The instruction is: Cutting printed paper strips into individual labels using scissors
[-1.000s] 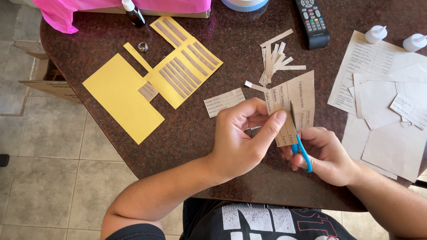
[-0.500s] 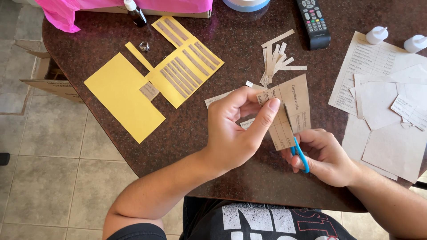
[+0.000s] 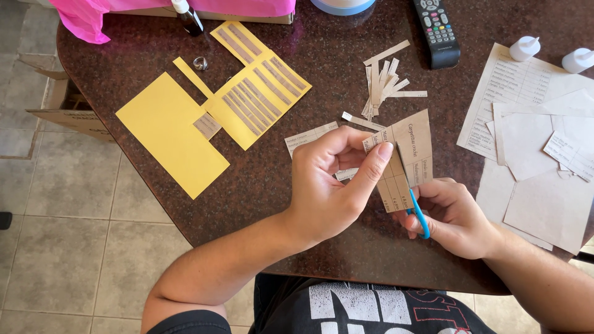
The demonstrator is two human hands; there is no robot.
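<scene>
My left hand [image 3: 331, 185] pinches a tan printed paper sheet [image 3: 413, 145] between thumb and fingers, holding it up over the dark round table [image 3: 260, 179]. My right hand [image 3: 455, 216] grips small scissors with blue handles [image 3: 419, 213]; their blades reach into the sheet's lower edge beside my left fingertips. A cut strip of the same paper [image 3: 309, 137] lies on the table just left of my left hand.
Yellow cards [image 3: 170, 133], one with pasted strips [image 3: 260, 93], lie at left. Loose cut strips [image 3: 383, 80] sit behind the sheet. A remote [image 3: 436, 31], two small white bottles [image 3: 525, 48], printed papers [image 3: 532, 124], a metal ring [image 3: 200, 63] and pink fabric [image 3: 86, 15] line the far side.
My left hand shifted slightly right and up with the tan sheet, and the scissors' blades have gone further up into it. My right hand stayed about where it was.
</scene>
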